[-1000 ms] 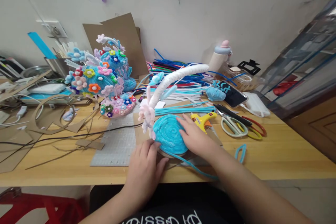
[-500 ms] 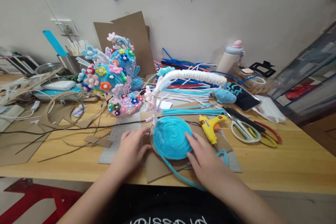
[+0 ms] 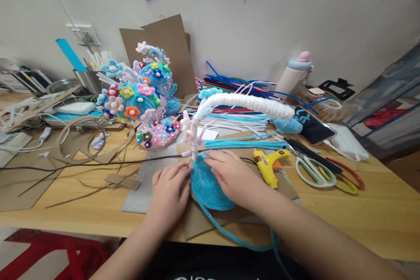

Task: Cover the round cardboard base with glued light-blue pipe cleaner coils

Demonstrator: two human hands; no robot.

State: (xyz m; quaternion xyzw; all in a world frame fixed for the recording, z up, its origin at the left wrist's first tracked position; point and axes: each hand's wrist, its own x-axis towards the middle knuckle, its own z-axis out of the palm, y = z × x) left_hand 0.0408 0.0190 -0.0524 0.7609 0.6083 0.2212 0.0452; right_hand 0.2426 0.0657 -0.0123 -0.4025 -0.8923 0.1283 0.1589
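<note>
A round base covered in coiled blue pipe cleaner (image 3: pixel 205 192) lies on cardboard in front of me, with a loose blue strand trailing from it toward my body. Fingers of my left hand (image 3: pixel 170 192) curl in against the base's left edge, gripping it there. My right hand (image 3: pixel 236 179) lies across the coil's upper right, fingers stretched out and covering part of it. From behind the base rises a curved white wrapped stem (image 3: pixel 249 101) bearing small pale flowers and a blue flower (image 3: pixel 210 92).
Right of the coil lie a yellow glue gun (image 3: pixel 269 164), scissors (image 3: pixel 315 173) and a phone (image 3: pixel 316 129). Pipe cleaners (image 3: pixel 243 144) spread behind. A flower-covered craft piece (image 3: pixel 131 100) stands back left, and a black cable (image 3: pixel 98 163) crosses the table amid cardboard scraps.
My right hand has moved from the coil's right edge up and left over its top. My left hand has closed in on the left edge. The view has shifted slightly.
</note>
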